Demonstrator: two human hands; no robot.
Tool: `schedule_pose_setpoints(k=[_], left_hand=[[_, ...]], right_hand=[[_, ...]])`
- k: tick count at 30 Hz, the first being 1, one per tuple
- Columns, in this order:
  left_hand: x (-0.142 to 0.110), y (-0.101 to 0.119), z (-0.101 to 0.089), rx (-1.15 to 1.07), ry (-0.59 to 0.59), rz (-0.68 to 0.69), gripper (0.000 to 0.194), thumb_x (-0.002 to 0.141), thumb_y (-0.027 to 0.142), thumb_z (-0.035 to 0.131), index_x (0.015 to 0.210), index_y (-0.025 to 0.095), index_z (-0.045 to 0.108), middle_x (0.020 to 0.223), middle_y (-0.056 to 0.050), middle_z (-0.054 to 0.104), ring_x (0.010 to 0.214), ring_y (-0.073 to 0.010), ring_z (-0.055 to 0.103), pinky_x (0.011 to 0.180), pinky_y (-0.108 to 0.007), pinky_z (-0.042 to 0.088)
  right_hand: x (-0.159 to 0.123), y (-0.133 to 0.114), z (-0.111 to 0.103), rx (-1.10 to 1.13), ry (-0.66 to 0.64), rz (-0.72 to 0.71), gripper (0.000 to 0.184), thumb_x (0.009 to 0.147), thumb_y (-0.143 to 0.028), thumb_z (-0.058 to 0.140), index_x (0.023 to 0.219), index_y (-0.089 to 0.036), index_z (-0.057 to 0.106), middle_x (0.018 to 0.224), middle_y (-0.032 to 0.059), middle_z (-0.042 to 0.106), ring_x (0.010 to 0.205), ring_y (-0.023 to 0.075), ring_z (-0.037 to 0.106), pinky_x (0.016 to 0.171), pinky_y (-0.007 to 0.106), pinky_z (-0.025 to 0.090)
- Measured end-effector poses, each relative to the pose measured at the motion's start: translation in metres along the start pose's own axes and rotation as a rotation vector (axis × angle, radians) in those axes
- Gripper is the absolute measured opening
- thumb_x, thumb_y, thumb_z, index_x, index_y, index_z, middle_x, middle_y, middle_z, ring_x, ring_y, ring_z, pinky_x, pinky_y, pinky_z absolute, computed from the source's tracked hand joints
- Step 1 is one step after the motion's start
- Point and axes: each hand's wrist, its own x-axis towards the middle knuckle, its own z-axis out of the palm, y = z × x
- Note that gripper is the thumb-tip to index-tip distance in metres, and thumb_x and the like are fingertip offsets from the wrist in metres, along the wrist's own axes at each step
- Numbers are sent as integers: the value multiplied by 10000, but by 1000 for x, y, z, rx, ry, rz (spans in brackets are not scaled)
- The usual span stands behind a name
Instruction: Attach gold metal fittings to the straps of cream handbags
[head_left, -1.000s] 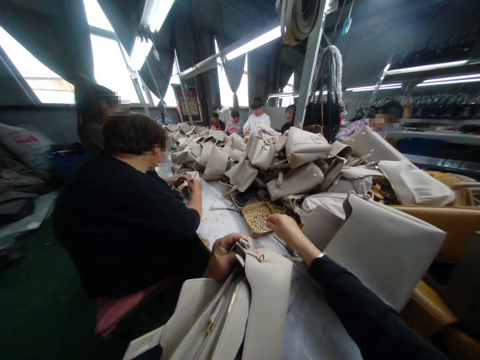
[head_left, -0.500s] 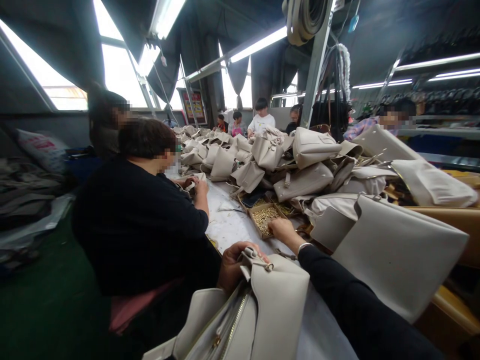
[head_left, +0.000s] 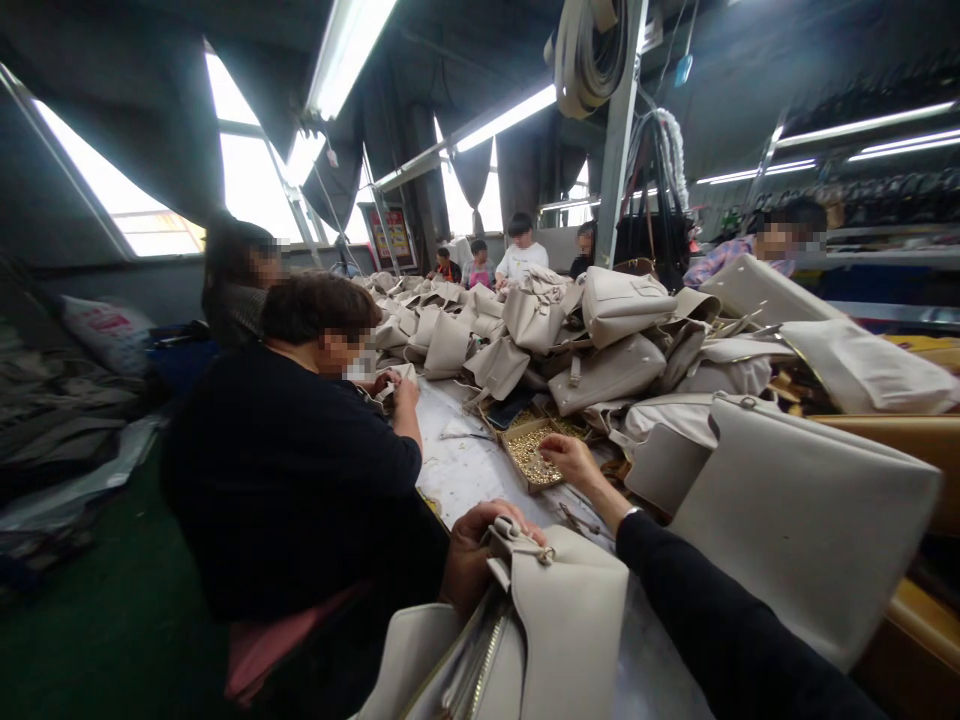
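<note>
My left hand (head_left: 474, 552) grips the strap end with a metal ring of a cream handbag (head_left: 540, 630) that lies at the table's near edge. In a dark sleeve, my right hand (head_left: 574, 462) stretches forward to a small cardboard box of brass fittings (head_left: 531, 456); its fingers rest at the box's right rim, over the fittings. Whether the fingers hold a fitting is hidden.
A person in a black top (head_left: 289, 470) sits close on my left, working at the long table (head_left: 465, 465). Heaps of cream bags (head_left: 600, 340) cover the right and far side. Other people sit further along. A large cream bag (head_left: 795, 520) stands at my right.
My right hand stays at the box of fittings while my view shifts slightly. My left hand keeps its hold on the bag strap.
</note>
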Motion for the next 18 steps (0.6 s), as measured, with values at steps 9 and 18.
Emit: schedule_pose_setpoints(k=[9,18], left_hand=[[4,-8,4,8,-90,53,204,706,291,915,823,234,758,849,25,594,732,-199,717,686,-334,575],[5,-8,18,178,-180,116,217,681,293,937,809,232,772,814,19,602,663,-145,681,619,-258,554]], right_hand=[[-82,-56,-24,691,-64,-5,442,744,-588,843,933,-214,703,892,33,737,823,170,689,783,294,549],[-147,-106,-40,667,-236,-139,195,909,-390,775,888,-197,755,785,-5,690,722,121,587,694,240,446]])
